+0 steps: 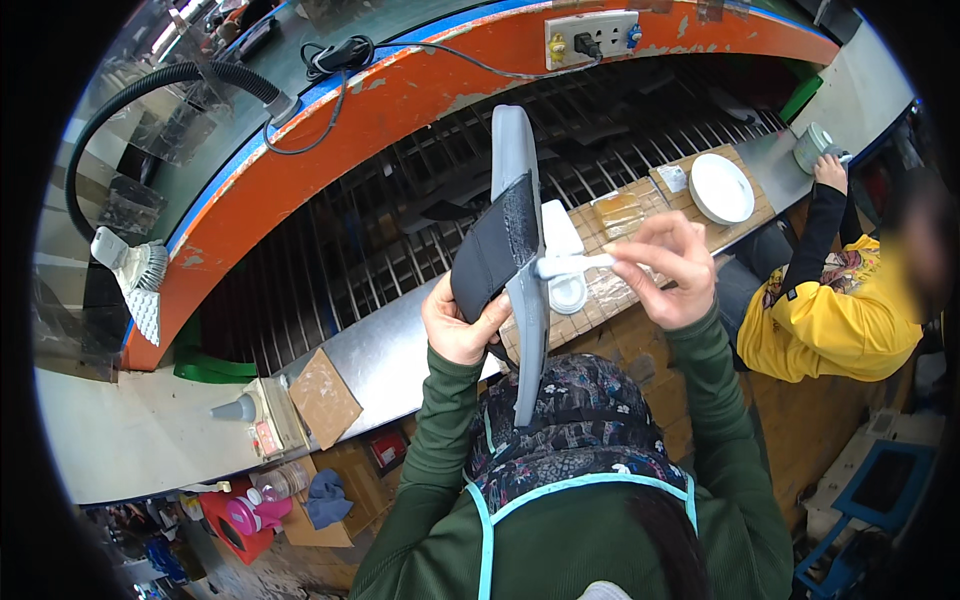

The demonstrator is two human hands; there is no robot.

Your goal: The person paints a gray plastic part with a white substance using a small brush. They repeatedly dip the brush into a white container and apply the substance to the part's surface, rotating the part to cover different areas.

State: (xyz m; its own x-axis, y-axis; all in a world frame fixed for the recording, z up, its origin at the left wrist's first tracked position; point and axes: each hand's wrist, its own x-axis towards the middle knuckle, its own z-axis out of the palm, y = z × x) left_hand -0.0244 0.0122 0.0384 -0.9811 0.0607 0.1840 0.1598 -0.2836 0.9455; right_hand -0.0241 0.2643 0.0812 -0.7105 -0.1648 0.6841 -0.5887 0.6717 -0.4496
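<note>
My left hand [455, 325] is closed around a sandal [490, 255] with a black upper strap and a thick grey sole. The sandal is turned on its edge, its long axis running away from me and the sole to the right. In my right hand [675, 275] a slim white stick-like tool [578, 264] is pinched between thumb and fingers. Its far end meets the sole's side near the strap; the tip is too small to make out. Just behind the sandal, a small white round cup [567, 295] sits on a board [600, 290].
A white bowl [721, 190] and a yellowish block [616, 213] lie on the board at right. Metal rollers [380, 250] run beneath the orange arch [430, 130]. A brush head on a hose [140, 268] hangs at left. A person in yellow [840, 320] works at the right.
</note>
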